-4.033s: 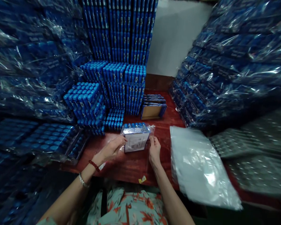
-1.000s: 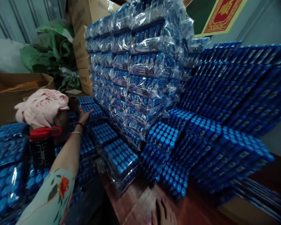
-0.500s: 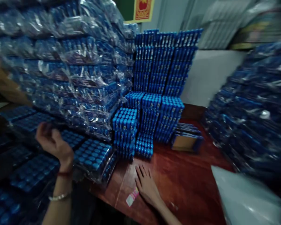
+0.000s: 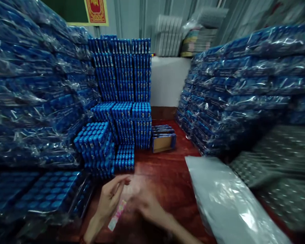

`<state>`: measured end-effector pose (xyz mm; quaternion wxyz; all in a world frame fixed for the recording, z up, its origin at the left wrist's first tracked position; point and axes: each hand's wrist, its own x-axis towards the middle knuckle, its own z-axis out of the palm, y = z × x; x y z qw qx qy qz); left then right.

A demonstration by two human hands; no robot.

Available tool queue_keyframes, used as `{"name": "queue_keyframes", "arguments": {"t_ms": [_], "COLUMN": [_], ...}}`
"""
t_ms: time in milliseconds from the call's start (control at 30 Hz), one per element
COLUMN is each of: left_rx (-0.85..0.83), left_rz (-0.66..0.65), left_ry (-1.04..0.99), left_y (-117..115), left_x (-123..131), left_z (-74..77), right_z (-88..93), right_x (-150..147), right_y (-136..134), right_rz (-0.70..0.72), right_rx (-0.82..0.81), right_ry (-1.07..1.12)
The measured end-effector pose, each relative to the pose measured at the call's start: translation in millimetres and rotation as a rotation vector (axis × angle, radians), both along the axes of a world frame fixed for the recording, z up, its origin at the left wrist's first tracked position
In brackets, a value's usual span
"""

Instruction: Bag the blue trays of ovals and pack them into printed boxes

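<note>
My left hand (image 4: 111, 195) hovers over the red-brown tabletop (image 4: 162, 173), its fingers loosely bent and apart, with nothing seen in them. Close to its right is my right hand (image 4: 148, 205), whose fingers are smeared by motion. Between and below the two hands lies a small pink and white strip (image 4: 117, 214) on the table. Just beyond them stand a stepped stack of blue-capped bottles (image 4: 93, 135) and a lower block of the same bottles (image 4: 125, 156).
Film-wrapped blue packs rise in a wall at left (image 4: 35, 101) and another at right (image 4: 226, 88). Flat clear plastic bags (image 4: 218, 193) lie front right, beside grey dimpled trays (image 4: 277, 179). Folded blue cartons (image 4: 164, 142) sit near taller bottle stacks (image 4: 122, 74).
The view has swung to the right. My left hand has come from above the wrapped packs to the table, near my right hand. My right hand has lifted from lying flat and is now blurred.
</note>
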<state>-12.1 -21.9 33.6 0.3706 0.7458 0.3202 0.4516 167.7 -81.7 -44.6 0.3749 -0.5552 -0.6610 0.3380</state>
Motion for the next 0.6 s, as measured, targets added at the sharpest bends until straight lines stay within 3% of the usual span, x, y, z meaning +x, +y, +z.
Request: {"name": "queue_keyframes", "arguments": {"t_ms": [67,133,233,333,467,600], "left_rx": [-0.079,-0.134,-0.174,-0.181,-0.196,-0.244], "left_rz": [0.091,0.156,0.15,0.068,0.052,0.229], "left_ry": [-0.013,-0.029,-0.046,-0.023,0.003,-0.029], "left_y": [6,8,3,-8,-16,-10], "left_x": [-1,3,21,41,41,10], "left_z": [2.0,2.6,2.2,2.0,-1.1,-9.9], "right_z": [16.4,27.0,29.2,25.7,30.9,34.7], "right_x": [48,93,131,135,126,132], "right_y": [33,76,136,172,171,117], "right_rz": [-0.421,-0.604,-0.72,-0.744,-0.783,-0.812], "right_rx": [0.116,0.166,0.154,0.147,0.225,0.263], "right_ry": [0.059,0.05,0.003,-0.045,-0.098,-0.107]}}
